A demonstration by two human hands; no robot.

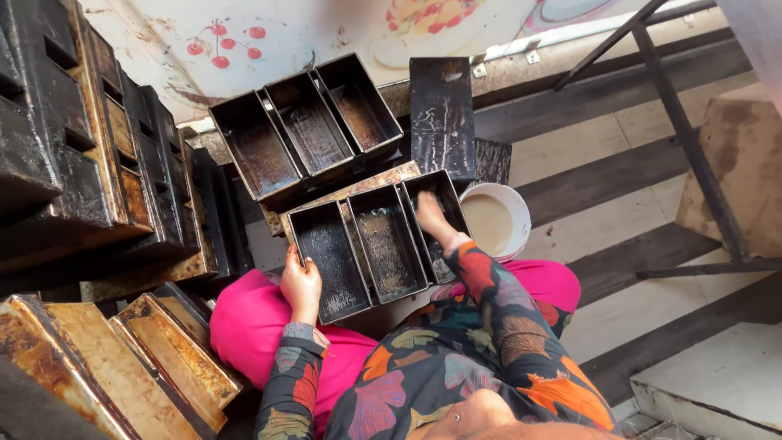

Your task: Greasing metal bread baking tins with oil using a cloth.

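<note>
Pretty even daylight here, soft and bright, nothing harsh. The pale floor [603, 155] at upper right is the brightest patch, close to washed out. The black baking tins [358, 244] soak up light and lose detail in their corners, with a faint sheen on the greasy metal. Shadows are soft. Focus is decent mid-frame; the wide lens bends lines near the edges.

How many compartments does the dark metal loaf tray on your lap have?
3: left compartment beside the left hand, middle compartment, right compartment with the right hand inside, partly hidden.
</note>
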